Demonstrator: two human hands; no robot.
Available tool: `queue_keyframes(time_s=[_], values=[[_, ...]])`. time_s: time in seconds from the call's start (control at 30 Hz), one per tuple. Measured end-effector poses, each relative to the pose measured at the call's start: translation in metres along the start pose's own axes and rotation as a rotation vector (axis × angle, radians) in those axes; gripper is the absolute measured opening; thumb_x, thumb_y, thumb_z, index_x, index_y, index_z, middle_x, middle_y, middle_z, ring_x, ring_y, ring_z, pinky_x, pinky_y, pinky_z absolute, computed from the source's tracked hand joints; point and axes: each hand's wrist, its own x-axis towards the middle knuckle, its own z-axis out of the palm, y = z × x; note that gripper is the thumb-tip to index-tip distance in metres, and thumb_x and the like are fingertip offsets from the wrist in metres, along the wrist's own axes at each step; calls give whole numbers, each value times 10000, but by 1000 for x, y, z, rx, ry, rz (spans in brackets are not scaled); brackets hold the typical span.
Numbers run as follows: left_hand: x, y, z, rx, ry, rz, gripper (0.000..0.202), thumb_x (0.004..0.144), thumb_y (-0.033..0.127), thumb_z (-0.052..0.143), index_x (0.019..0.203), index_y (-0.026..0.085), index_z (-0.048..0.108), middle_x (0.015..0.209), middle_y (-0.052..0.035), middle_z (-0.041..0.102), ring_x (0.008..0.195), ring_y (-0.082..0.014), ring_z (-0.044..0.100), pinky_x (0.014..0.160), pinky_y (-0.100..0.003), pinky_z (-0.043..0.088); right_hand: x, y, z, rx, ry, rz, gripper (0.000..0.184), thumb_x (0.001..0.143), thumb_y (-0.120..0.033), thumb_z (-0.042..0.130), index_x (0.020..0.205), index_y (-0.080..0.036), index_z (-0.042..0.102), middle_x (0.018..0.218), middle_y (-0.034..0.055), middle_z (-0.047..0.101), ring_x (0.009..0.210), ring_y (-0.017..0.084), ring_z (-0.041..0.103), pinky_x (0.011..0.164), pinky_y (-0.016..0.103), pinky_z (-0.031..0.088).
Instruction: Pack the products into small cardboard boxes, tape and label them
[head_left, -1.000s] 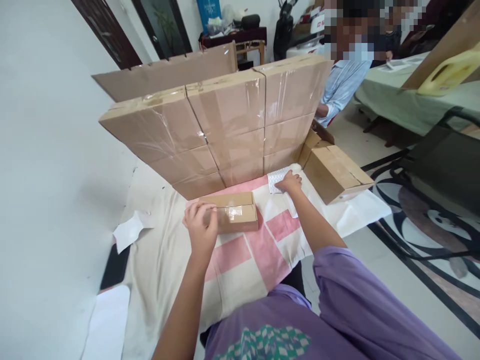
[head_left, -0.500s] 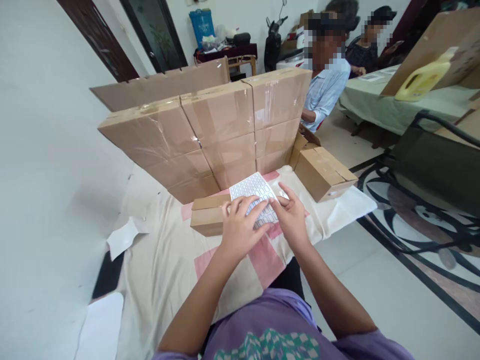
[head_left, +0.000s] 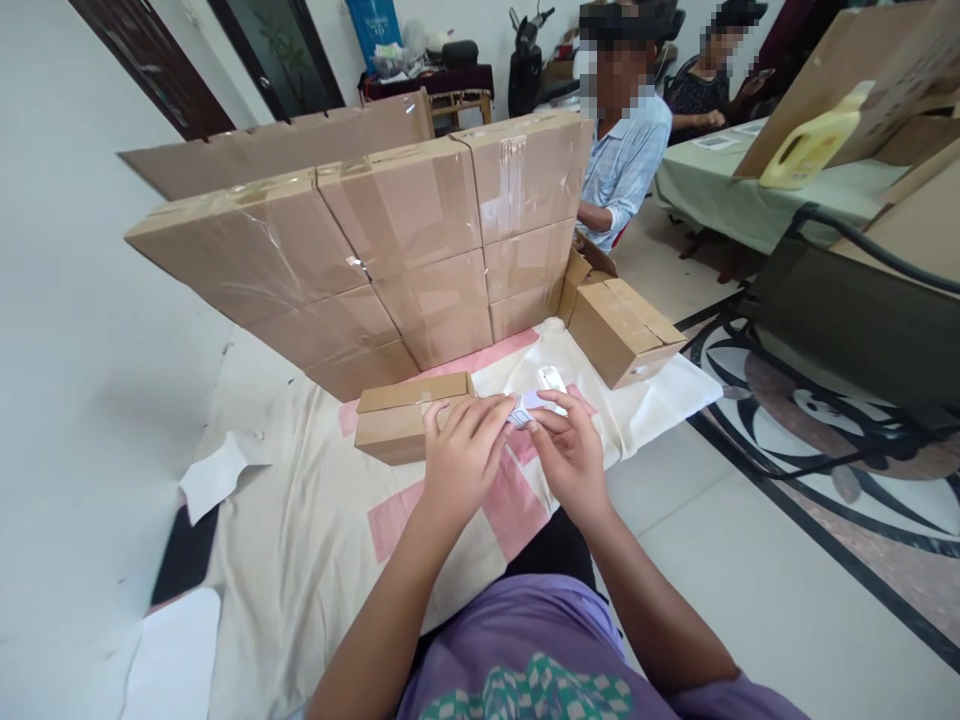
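Note:
Between my two hands is a white label sheet (head_left: 520,414) with blue outlines, bent or turned so that only a small part shows. My left hand (head_left: 466,445) is closed over its left side, fingers bent together. My right hand (head_left: 574,455) pinches the right end between thumb and fingers. Just beyond the right fingers, a small white object (head_left: 552,378) lies on the cloth; its kind is unclear. A closed cardboard box (head_left: 394,425) sits by my left hand, partly behind its fingers.
Taped cardboard boxes (head_left: 420,250) form a wall across the back of the cloth-covered table (head_left: 285,560). Another carton (head_left: 622,330) stands at the right. White paper (head_left: 221,475) lies at the left. Beyond the boxes is a person in a light blue shirt (head_left: 630,150); a chair (head_left: 862,330) stands right.
The label sheet, earlier spread out with its grid facing up, now shows only a small bent part between my hands. The small white object is more visible. The view has shifted slightly.

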Motion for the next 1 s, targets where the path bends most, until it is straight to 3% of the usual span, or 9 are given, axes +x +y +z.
queue_keyframes(time_s=[0.1, 0.27, 0.37, 0.6, 0.8, 1.0], values=[[-2, 3, 0, 10, 94, 16, 233, 979, 301, 654, 1209, 271, 682, 1175, -49, 763, 1083, -233, 683, 1044, -457, 303, -5, 3, 2, -60, 2, -26, 297, 990, -353, 636, 1243, -302, 488, 1026, 43, 766, 993, 217, 753, 891, 408, 605], [-5, 6, 4, 85, 251, 46, 172, 918, 289, 746, 1087, 254, 740, 907, -27, 753, 813, -183, 657, 843, -401, 345, -14, 7, 6, -193, 42, -53, 286, 1004, -308, 607, 1257, -288, 475, 1019, 44, 758, 1032, 221, 747, 950, 427, 581], [-9, 9, 9, 50, 289, 73, 210, 902, 237, 765, 1110, 236, 731, 926, -13, 772, 799, -159, 661, 784, -372, 344, -18, 2, 7, -235, 83, -41, 284, 1010, -296, 587, 1268, -273, 470, 1005, 44, 748, 1026, 212, 744, 934, 403, 581], [-17, 14, 19, -115, 152, 86, 138, 950, 136, 682, 1045, 235, 693, 1003, 24, 796, 865, -149, 686, 777, -358, 330, -20, -11, -2, -315, 68, 19, 324, 1001, -258, 550, 1308, -254, 444, 893, 6, 737, 883, 188, 742, 843, 352, 588], [-17, 17, 26, -200, -32, -74, 149, 943, 115, 654, 1031, 233, 629, 1039, 16, 744, 996, -185, 642, 844, -338, 348, -16, 5, -7, -410, 76, -25, 335, 969, -202, 518, 1298, -214, 454, 876, 18, 754, 889, 194, 741, 868, 365, 581], [-17, 24, 29, -193, -68, -92, 130, 947, 105, 627, 962, 230, 590, 999, 27, 710, 964, -184, 613, 833, -336, 330, -22, 14, -11, -505, 105, -39, 313, 968, -216, 500, 1280, -206, 480, 888, 39, 768, 975, 233, 740, 927, 421, 554]])
